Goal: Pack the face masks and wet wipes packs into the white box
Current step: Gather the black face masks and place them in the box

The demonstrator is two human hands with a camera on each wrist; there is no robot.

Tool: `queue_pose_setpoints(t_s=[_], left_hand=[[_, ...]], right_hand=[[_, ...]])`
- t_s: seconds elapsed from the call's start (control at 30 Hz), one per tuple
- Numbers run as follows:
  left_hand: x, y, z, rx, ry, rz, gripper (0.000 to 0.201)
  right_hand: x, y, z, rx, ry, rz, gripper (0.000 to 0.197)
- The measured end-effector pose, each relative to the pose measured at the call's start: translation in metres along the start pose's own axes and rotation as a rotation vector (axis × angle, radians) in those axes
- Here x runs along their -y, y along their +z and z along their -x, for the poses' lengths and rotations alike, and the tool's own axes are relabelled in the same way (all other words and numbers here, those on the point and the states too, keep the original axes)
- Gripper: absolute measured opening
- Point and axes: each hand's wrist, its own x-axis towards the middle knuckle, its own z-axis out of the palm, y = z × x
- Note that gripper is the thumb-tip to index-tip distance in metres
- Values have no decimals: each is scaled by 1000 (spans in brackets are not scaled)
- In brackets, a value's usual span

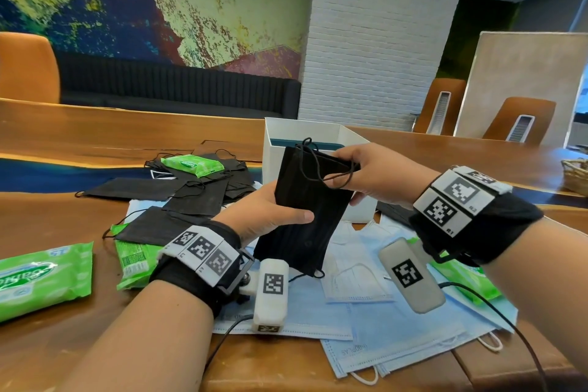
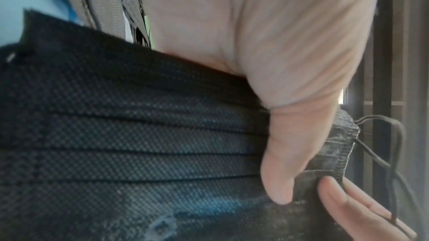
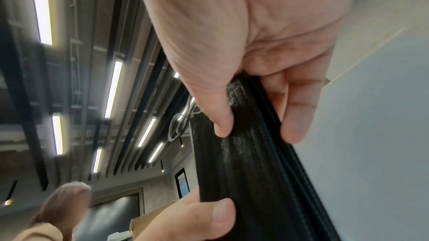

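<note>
Both hands hold a stack of black face masks [image 1: 302,204] upright above the table, just in front of the white box [image 1: 356,143]. My left hand [image 1: 270,210] grips its lower left edge, thumb across the front. My right hand [image 1: 362,172] pinches the top end, with the ear loops hanging over the fingers. In the left wrist view the pleated black masks [image 2: 130,144] fill the frame under my thumb [image 2: 290,162]. The right wrist view shows the mask edge [image 3: 250,153] between thumb and fingers. More black masks [image 1: 197,188], blue and white masks [image 1: 375,305] and green wet wipes packs [image 1: 41,277] lie on the table.
The white box stands open at mid-table, a teal band showing inside. A green wipes pack [image 1: 192,164] lies on the black masks at left, another [image 1: 464,280] under my right wrist. A wicker basket [image 1: 576,175] sits at the far right edge. Orange chairs stand beyond the wooden table [image 1: 95,137].
</note>
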Motion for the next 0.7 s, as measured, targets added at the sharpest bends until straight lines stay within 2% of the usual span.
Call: queue_pose_setpoints(t_s=[0.17, 0.3, 0.43, 0.5, 0.6, 0.7], left_hand=[[5, -2, -3, -28, -29, 35, 48], [5, -1, -2, -16, 6, 77, 40], [0, -3, -1, -9, 43, 186, 41], [-6, -8, -2, -84, 56, 215, 32], [-20, -19, -8, -277, 74, 159, 13], [-38, -29, -17, -448, 6, 139, 16]], right_hand=[[-3, -3, -1, -42, -13, 56, 15], [-2, -12, 2, -90, 24, 0, 14], [-3, -29, 10, -128, 65, -121, 17], [-5, -44, 13, -166, 104, -237, 18], [-10, -69, 16, -279, 171, -450, 10], [-18, -97, 9, -433, 178, -602, 11]])
